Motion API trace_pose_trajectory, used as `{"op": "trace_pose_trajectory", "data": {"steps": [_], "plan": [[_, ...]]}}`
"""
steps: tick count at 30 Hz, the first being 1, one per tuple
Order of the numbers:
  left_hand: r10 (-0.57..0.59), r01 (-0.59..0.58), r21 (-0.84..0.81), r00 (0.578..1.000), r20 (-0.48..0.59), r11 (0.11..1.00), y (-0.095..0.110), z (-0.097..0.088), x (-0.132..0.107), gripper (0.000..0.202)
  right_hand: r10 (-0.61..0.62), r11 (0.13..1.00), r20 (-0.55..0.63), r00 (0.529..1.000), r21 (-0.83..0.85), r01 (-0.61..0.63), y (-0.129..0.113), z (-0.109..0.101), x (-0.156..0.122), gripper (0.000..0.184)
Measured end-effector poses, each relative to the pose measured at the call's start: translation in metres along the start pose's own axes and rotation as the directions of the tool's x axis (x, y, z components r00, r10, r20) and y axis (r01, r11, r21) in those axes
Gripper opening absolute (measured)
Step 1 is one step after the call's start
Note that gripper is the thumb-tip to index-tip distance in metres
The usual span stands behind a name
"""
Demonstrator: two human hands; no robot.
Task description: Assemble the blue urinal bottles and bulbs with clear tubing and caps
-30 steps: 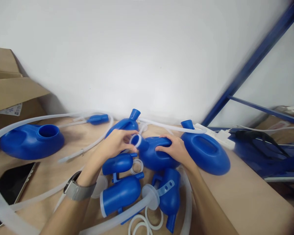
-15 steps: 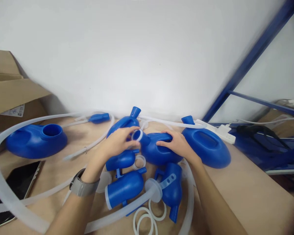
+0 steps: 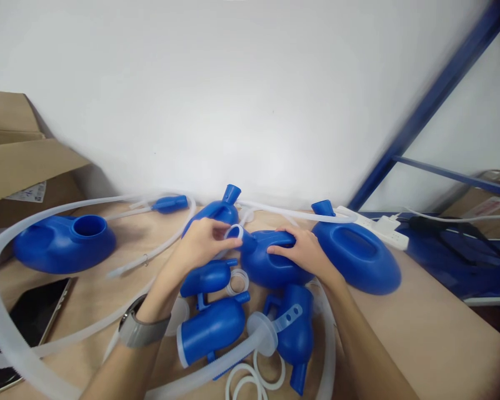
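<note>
A blue plastic urinal bottle lies in the middle of the table, its neck pointing left. My right hand grips it by the handle, thumb in the handle gap. At the bottle's mouth sits a white sealing ring. My left hand has thumb and fingers closed on that ring at the rim; part of the fingers is hidden behind the neck. In front lie blue funnel-shaped pieces, and another with a clear strap lying over it. Loose white rings lie near the front edge.
More blue bottles stand left, behind and right. A long translucent hose loops across the table. A phone, a cardboard box, a power strip and a blue metal frame surround the work area.
The view has shifted slightly. My left thumb now lies across the ring at the bottle's mouth; my right hand keeps its grip on the handle.
</note>
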State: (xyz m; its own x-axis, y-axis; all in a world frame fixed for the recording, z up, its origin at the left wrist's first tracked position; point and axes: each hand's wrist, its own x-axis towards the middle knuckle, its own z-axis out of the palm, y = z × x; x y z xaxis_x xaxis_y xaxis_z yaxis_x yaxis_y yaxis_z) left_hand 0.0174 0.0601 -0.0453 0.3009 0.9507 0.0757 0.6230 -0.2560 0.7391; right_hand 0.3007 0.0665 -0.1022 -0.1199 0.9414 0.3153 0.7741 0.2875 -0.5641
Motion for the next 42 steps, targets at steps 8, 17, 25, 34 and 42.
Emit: {"op": "trace_pose_trajectory", "data": {"steps": [8, 17, 25, 34, 42], "plan": [[0.077, -0.077, -0.063, 0.997, 0.004, 0.995, -0.013, -0.001, 0.004, 0.073, 0.007, 1.000, 0.024, 1.000, 0.027, -0.007, 0.002, 0.000, 0.001, 0.054], [0.101, -0.101, -0.006, 0.994, 0.036, 0.995, -0.004, -0.003, -0.001, 0.067, -0.006, 1.000, 0.028, 1.000, 0.002, 0.006, -0.001, -0.002, 0.001, 0.054], [-0.178, 0.061, 0.413, 0.952, 0.251, 0.909, 0.017, -0.031, -0.034, 0.089, 0.017, 1.000, 0.020, 1.000, -0.023, -0.016, 0.002, -0.001, 0.002, 0.059], [-0.540, 0.255, 0.666, 0.800, 0.261, 0.701, 0.007, -0.039, -0.027, 0.055, -0.138, 0.990, 0.217, 0.966, -0.010, 0.144, -0.032, -0.034, -0.005, 0.056], [-0.539, 0.231, 0.689, 0.797, 0.271, 0.687, -0.002, -0.025, -0.016, 0.047, -0.512, 0.846, 0.531, 0.675, 0.174, 0.505, -0.122, -0.014, -0.034, 0.046]]}}
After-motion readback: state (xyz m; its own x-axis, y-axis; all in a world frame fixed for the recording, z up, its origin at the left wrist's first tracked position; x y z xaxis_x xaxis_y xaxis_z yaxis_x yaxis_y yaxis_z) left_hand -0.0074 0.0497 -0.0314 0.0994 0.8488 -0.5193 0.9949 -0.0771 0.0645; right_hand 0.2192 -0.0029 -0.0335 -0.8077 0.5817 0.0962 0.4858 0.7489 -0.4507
